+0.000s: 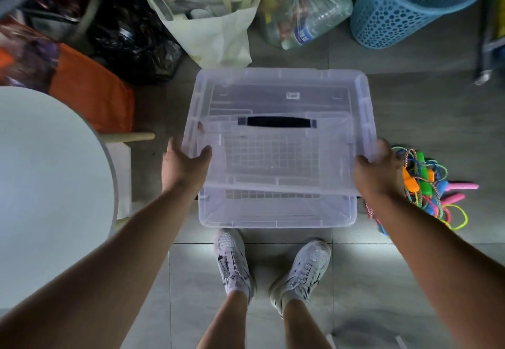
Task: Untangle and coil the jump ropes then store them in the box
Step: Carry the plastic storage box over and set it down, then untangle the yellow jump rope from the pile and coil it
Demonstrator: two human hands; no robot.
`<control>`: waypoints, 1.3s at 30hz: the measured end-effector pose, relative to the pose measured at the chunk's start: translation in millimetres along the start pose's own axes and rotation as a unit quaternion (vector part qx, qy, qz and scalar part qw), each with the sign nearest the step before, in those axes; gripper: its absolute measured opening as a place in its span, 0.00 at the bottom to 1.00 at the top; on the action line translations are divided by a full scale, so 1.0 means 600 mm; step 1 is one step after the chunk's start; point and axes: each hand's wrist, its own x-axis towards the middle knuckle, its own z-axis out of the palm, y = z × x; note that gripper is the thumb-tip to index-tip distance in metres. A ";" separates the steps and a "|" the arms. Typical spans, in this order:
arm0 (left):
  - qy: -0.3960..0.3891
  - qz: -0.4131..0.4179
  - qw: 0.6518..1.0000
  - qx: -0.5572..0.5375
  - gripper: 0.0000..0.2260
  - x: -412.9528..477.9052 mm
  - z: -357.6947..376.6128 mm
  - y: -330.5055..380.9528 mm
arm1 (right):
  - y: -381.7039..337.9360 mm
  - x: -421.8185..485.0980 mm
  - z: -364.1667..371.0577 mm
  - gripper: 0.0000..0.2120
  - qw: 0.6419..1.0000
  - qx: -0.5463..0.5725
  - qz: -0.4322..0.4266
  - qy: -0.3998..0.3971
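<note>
Grey tiled floor (pixel 410 116), frame centre. Left hand (pixel 185 163) and right hand (pixel 374 168), each grip curled round an edge, hold the translucent plastic lid (pixel 278 97) over the clear plastic storage box (pixel 277 212); tangled multicoloured jump ropes (pixel 431 184) lie at right. Step, as judged: opening; next, setting the lid aside

Box (pixel 276 219) x1, lid (pixel 273 94) x1, shoes (pixel 233 262) x2

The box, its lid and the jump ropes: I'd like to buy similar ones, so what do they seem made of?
Box and lid: likely translucent, glossy plastic; the floor and moulded ribs show through. Jump ropes: twisted multicoloured cord, probably synthetic, with smooth, bright handles that look like plastic.
</note>
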 end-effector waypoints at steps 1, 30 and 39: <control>0.004 0.013 1.000 -0.008 0.29 0.014 -0.001 0.017 | -0.015 0.014 -0.005 0.26 1.000 0.009 -0.020 0.004; -0.041 0.208 0.967 0.139 0.35 0.177 0.095 0.060 | -0.061 0.167 0.138 0.27 0.946 -0.111 -0.291 0.091; -0.073 0.220 0.965 0.118 0.28 0.058 0.042 0.073 | -0.017 0.031 0.082 0.25 0.958 -0.068 -0.276 0.018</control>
